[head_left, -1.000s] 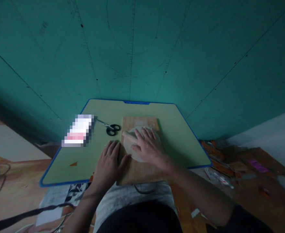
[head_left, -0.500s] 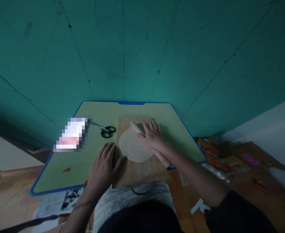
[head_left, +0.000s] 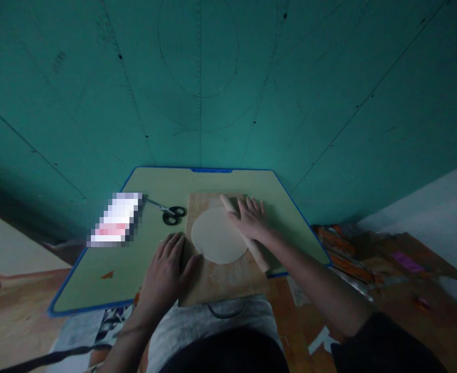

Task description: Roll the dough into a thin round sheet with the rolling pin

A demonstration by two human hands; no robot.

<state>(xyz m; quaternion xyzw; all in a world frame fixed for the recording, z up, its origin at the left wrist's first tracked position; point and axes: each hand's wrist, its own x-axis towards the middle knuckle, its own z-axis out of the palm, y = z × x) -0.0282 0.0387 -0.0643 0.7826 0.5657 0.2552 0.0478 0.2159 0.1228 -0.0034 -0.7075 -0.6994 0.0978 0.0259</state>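
Observation:
A thin, round sheet of dough [head_left: 216, 238] lies flat on a wooden board [head_left: 228, 282]. My right hand [head_left: 252, 217] rests on a slim rolling pin [head_left: 257, 256], palm over its middle, fingers stretched past it and thumb on the near side. The pin slants across the dough's right edge. At the board's left edge is my left hand [head_left: 170, 261], fingers on the tabletop and thumb out over the board, close to the dough's lower left rim. Nothing shows in its grasp.
Black-handled scissors [head_left: 172, 213] lie left of the board on a pale table [head_left: 158, 181] with a blue rim. Beside them is a pixelated bright object [head_left: 115, 220]. A small orange triangle [head_left: 107, 274] lies nearer me. A green wall [head_left: 228, 103] stands behind; cardboard [head_left: 407, 254] is at right.
My right hand and the rolling pin have shifted to the right, from over the dough toward its right edge. My left hand stays in place. The view has tilted slightly upward.

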